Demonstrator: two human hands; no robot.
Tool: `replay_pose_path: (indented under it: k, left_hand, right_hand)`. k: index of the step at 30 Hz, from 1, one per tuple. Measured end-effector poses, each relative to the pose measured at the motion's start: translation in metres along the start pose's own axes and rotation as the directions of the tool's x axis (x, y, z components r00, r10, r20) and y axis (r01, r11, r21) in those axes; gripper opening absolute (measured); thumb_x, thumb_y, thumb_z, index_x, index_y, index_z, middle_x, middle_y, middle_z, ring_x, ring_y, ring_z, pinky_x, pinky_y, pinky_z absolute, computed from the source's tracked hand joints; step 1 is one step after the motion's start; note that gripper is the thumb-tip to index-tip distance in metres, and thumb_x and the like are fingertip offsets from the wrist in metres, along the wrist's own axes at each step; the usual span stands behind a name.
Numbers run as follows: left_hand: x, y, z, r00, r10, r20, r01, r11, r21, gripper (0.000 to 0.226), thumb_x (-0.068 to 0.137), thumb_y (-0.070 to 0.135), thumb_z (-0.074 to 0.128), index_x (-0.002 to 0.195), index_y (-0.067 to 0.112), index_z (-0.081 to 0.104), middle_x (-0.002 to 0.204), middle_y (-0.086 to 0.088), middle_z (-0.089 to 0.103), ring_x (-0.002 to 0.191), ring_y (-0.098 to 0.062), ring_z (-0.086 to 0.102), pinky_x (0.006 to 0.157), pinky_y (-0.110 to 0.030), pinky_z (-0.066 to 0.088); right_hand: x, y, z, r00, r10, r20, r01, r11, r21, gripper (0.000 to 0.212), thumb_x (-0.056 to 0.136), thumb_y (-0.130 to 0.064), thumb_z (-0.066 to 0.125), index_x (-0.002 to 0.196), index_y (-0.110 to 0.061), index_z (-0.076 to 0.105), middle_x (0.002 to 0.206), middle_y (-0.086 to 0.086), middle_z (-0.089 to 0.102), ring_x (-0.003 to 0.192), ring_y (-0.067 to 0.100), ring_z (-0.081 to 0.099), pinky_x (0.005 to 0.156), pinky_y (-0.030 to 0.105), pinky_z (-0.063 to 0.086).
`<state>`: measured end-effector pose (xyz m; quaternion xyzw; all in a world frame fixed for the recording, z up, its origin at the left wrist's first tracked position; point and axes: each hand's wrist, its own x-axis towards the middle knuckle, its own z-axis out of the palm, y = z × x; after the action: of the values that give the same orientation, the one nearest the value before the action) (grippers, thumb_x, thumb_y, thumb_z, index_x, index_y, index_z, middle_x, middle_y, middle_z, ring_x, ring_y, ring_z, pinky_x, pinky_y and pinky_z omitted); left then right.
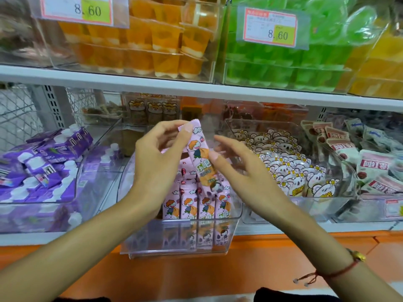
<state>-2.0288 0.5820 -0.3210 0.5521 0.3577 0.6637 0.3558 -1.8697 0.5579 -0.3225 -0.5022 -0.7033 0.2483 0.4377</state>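
Pink snack packet (199,158): tilted, held above the standing pink packets (196,205) in the clear bin (181,251) at the shelf's near edge. Top end pinched by left grip (157,153), thumb and fingers clamped on the wrapper. Right grip (246,168) just right of it, fingers apart and relaxed, thumb tip at the packet's edge. Purple cartons (43,166) left; bear-print packets (290,168) right; orange jelly cups (141,46) above.

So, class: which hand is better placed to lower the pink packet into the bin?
Probably the left hand: it pinches the packet by its top, over the bin. The right hand is open, not gripping it.
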Motion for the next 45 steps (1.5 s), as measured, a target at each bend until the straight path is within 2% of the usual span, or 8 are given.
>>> replay_pose_path:
  k: [4, 9, 12, 18, 28, 36, 40, 45]
  left_hand:
    - [-0.004, -0.002, -0.004, 0.997, -0.074, 0.003, 0.074, 0.996, -0.058, 0.012, 0.086, 0.025, 0.067, 0.096, 0.023, 0.071, 0.092, 0.010, 0.073, 0.087, 0.002, 0.067, 0.072, -0.011, 0.049]
    - [-0.009, -0.002, -0.004, 1.000, -0.005, -0.023, 0.004, 0.998, -0.055, 0.006, 0.085, 0.021, 0.070, 0.089, 0.025, 0.071, 0.089, 0.009, 0.074, 0.088, -0.003, 0.068, 0.074, -0.013, 0.051]
    - [-0.007, -0.004, -0.005, 0.999, -0.024, -0.032, 0.022, 0.999, -0.049, 0.008, 0.086, 0.022, 0.069, 0.093, 0.026, 0.071, 0.091, 0.011, 0.073, 0.089, 0.000, 0.067, 0.075, -0.014, 0.051]
    - [-0.007, -0.012, -0.007, 0.979, -0.147, 0.144, 0.135, 0.987, 0.091, 0.023, 0.090, 0.027, 0.064, 0.112, 0.031, 0.061, 0.114, 0.016, 0.065, 0.100, 0.007, 0.062, 0.088, -0.022, 0.052]
    - [-0.013, -0.009, -0.001, 0.866, -0.328, 0.377, 0.267, 0.942, 0.205, 0.037, 0.079, 0.042, 0.071, 0.112, 0.036, 0.058, 0.106, 0.014, 0.069, 0.089, 0.001, 0.068, 0.086, -0.028, 0.055]
    - [-0.012, -0.014, -0.003, 0.869, -0.277, 0.410, 0.220, 0.959, 0.180, 0.034, 0.080, 0.037, 0.070, 0.112, 0.038, 0.059, 0.112, 0.014, 0.068, 0.094, 0.003, 0.067, 0.083, -0.017, 0.053]
    - [-0.013, -0.016, -0.004, 0.919, -0.101, 0.380, 0.001, 0.967, 0.255, 0.039, 0.084, 0.029, 0.071, 0.120, 0.037, 0.057, 0.118, 0.024, 0.062, 0.110, 0.008, 0.056, 0.087, -0.011, 0.046]
    - [-0.013, -0.016, -0.005, 0.958, 0.007, 0.286, -0.088, 0.959, 0.270, 0.035, 0.078, 0.031, 0.076, 0.109, 0.036, 0.060, 0.104, 0.021, 0.064, 0.089, 0.004, 0.061, 0.079, -0.019, 0.051]
  right_hand:
    - [0.005, -0.005, 0.007, 0.999, -0.030, 0.033, 0.027, 0.996, 0.081, 0.019, 0.096, -0.028, 0.052, 0.110, -0.030, 0.064, 0.106, -0.011, 0.068, 0.095, 0.008, 0.062, 0.081, 0.023, 0.052]
    - [0.004, -0.008, 0.012, 0.995, -0.039, 0.087, 0.025, 0.988, 0.155, 0.032, 0.090, -0.045, 0.054, 0.119, -0.033, 0.061, 0.108, -0.013, 0.066, 0.097, -0.001, 0.062, 0.083, 0.017, 0.051]
    - [0.001, -0.008, 0.014, 0.996, -0.048, 0.070, 0.042, 0.995, 0.086, 0.028, 0.090, -0.030, 0.062, 0.117, -0.035, 0.058, 0.103, -0.007, 0.062, 0.085, 0.006, 0.062, 0.072, 0.014, 0.051]
    - [0.005, -0.005, 0.006, 0.974, 0.223, 0.036, -0.219, 0.892, 0.395, 0.032, 0.090, -0.024, 0.062, 0.120, -0.017, 0.060, 0.108, 0.007, 0.069, 0.091, 0.012, 0.069, 0.081, 0.028, 0.057]
    - [0.006, -0.005, -0.001, 0.971, 0.237, -0.035, -0.174, 0.798, 0.578, 0.033, 0.091, -0.021, 0.060, 0.122, -0.010, 0.059, 0.089, -0.004, 0.072, 0.079, 0.005, 0.067, 0.064, 0.017, 0.051]
    - [0.007, -0.005, -0.005, 0.980, 0.200, -0.003, -0.162, 0.804, 0.572, 0.019, 0.094, -0.020, 0.056, 0.111, -0.020, 0.064, 0.087, -0.011, 0.073, 0.082, 0.003, 0.068, 0.072, 0.019, 0.054]
    - [0.005, -0.006, 0.001, 0.980, 0.167, -0.112, -0.095, 0.877, 0.472, 0.026, 0.092, -0.018, 0.060, 0.116, -0.012, 0.062, 0.094, -0.004, 0.072, 0.088, 0.009, 0.069, 0.080, 0.026, 0.057]
    - [0.002, -0.004, 0.007, 0.982, 0.114, -0.153, -0.040, 0.908, 0.417, 0.028, 0.082, -0.020, 0.071, 0.109, -0.015, 0.064, 0.099, -0.004, 0.072, 0.087, 0.008, 0.070, 0.077, 0.023, 0.056]
